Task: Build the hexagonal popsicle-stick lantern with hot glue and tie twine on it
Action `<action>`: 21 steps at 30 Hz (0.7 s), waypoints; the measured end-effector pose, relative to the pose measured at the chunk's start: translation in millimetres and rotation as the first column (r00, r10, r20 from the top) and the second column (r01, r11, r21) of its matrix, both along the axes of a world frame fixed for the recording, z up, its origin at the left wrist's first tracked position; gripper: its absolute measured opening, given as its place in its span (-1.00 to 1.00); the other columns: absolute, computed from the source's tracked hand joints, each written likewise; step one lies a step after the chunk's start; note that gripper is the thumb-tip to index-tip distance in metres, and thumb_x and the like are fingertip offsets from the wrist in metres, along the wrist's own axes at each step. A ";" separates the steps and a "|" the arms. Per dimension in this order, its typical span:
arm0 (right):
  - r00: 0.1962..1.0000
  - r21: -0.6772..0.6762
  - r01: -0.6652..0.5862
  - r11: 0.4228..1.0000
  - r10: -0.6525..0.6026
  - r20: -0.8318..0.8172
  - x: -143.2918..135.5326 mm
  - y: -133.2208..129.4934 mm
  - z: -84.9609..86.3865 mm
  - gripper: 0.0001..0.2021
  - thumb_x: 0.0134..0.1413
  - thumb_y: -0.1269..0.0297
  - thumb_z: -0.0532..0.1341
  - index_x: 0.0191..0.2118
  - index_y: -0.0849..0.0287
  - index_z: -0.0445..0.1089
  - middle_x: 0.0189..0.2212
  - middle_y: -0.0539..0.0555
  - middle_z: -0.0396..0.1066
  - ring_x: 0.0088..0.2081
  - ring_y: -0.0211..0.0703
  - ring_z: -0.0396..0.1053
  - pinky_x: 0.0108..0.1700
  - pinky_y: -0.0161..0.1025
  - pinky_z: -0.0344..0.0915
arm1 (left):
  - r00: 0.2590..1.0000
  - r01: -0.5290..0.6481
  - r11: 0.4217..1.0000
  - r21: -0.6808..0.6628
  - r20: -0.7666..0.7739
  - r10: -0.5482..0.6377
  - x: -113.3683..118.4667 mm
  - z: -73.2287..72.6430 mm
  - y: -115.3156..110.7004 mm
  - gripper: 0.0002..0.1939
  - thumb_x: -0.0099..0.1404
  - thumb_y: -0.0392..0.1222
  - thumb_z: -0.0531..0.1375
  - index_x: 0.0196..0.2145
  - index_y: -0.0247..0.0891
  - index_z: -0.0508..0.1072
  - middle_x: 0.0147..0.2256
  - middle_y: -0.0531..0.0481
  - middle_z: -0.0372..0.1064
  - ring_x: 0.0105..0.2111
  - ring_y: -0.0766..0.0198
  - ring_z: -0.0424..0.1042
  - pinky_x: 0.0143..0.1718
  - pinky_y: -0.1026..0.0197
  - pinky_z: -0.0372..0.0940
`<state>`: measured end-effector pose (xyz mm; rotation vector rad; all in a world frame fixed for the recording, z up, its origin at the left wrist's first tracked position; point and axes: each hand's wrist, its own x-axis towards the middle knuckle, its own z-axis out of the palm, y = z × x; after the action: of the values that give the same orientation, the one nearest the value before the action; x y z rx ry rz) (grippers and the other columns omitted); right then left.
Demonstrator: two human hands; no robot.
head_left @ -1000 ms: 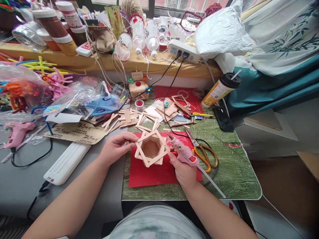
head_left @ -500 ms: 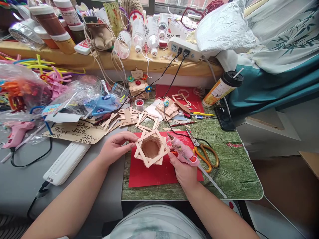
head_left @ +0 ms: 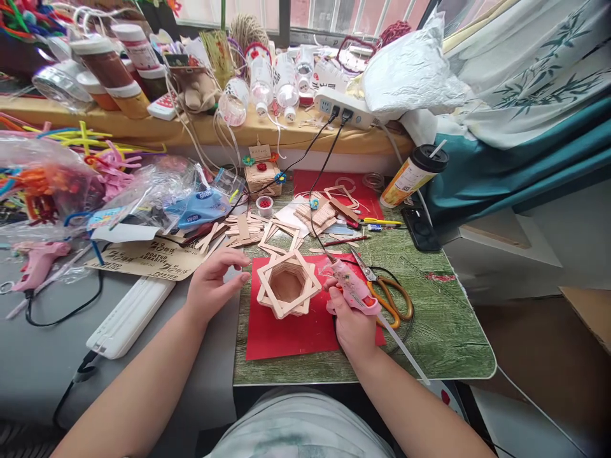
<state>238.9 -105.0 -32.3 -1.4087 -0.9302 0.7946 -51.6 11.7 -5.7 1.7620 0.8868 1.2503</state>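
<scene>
A star-shaped stack of wooden craft sticks (head_left: pixel 272 294), hollow in the middle, rests on a red sheet (head_left: pixel 296 337). Left of it, my left hand (head_left: pixel 217 283) is raised with thumb and fingers apart, touching nothing. My right hand (head_left: pixel 353 321) is wrapped round the handle of a pink glue gun (head_left: pixel 352 286), right of the stack. The gun's tip points up and to the left, and a clear glue stick (head_left: pixel 403 346) sticks out of its back. Scissors with orange handles (head_left: pixel 391 299) lie beside the gun.
Loose craft sticks (head_left: pixel 245 228), square stick frames (head_left: pixel 281 236) and a small cup (head_left: pixel 264 205) lie behind the stack. A lidded drink cup (head_left: pixel 413 176) and a phone (head_left: pixel 421 229) stand and lie at the right. Black cables cross the table. A second glue gun (head_left: pixel 41 261) is far left.
My left hand has let go of the stick stack and moved left. My right hand has come away from its right edge, lifting the glue gun slightly. The view has shifted a little.
</scene>
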 end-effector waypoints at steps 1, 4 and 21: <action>0.999 -0.005 0.008 1.000 -0.009 -0.042 0.1 0.4 2.0 -0.69 0.32 -0.03 0.39 -0.01 0.06 0.64 -0.11 0.13 0.71 -0.13 0.06 0.65 -0.26 -0.09 0.61 | 0.999 -0.024 0.999 0.047 -0.032 0.026 -0.8 3.1 -1.5 -0.82 0.37 -0.11 0.45 -0.09 -0.11 0.68 -0.13 -0.13 0.60 -0.04 0.06 0.56 0.07 -0.01 0.47; 0.986 -0.013 0.021 1.000 -0.023 -0.166 0.5 2.4 9.7 -0.68 0.23 -0.02 0.47 -0.05 0.07 0.64 -0.13 0.14 0.71 -0.15 0.05 0.65 -0.28 -0.11 0.58 | 0.992 0.015 0.994 0.112 -0.123 -0.001 -3.4 16.1 -3.9 -0.81 0.39 -0.13 0.43 -0.04 -0.07 0.68 -0.06 -0.13 0.62 -0.01 0.03 0.59 0.08 -0.04 0.48; 0.956 -0.183 -0.228 0.956 0.183 -0.230 48.8 -28.4 47.8 -0.62 0.17 -0.10 0.50 -0.12 0.11 0.62 -0.39 0.04 0.59 -0.43 -0.15 0.53 -0.39 -0.23 0.52 | 0.687 0.527 0.811 0.255 -0.690 -0.230 29.7 69.4 -29.0 -0.68 0.46 -0.11 0.39 0.14 0.08 0.61 0.04 -0.02 0.70 0.02 0.03 0.59 0.07 0.01 0.24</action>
<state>287.7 -133.4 15.6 -1.3869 -0.8564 1.2052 -21.8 -17.3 63.6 2.6639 0.5227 0.5682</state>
